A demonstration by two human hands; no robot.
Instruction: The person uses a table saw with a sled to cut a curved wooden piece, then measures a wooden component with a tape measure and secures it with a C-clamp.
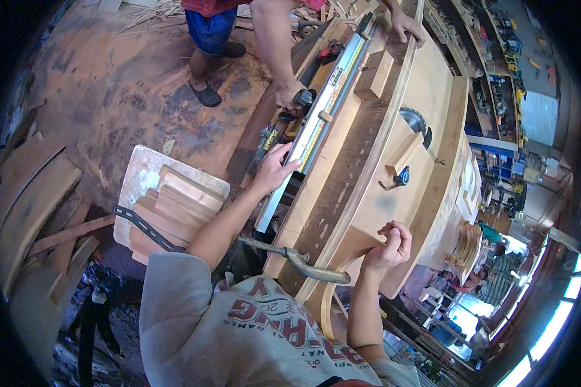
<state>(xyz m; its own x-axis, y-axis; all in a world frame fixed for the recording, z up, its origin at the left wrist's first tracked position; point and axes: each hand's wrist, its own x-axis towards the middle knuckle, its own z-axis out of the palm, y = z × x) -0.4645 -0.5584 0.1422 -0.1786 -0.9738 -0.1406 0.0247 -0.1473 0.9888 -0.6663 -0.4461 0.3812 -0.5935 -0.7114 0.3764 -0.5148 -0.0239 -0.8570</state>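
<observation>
My left hand (pixel 275 169) grips the side of a long aluminium rail (pixel 316 126) with a yellow measuring scale, thumb across its face. The rail lies lengthwise along the bench's left side. Over the near part of the bench my right hand (pixel 391 246) is raised with fingers curled together; whether anything small is in them is hidden. Just left of it, a C-clamp (pixel 316 269) sits on the bench edge. Across from me, a co-worker's hand (pixel 289 97) holds a black handle (pixel 303 99) beside the rail. Their other hand (pixel 407 27) rests at the bench's far end.
On the bench panel lie a circular saw blade (pixel 414 120), a wooden block (pixel 403 153) and a blue tape measure (pixel 402 175). Another block (pixel 374 75) stands near the rail. Wooden pieces (pixel 174 209) are stacked on a pale board (pixel 137 169) at left. Planks (pixel 35 206) lean farther left.
</observation>
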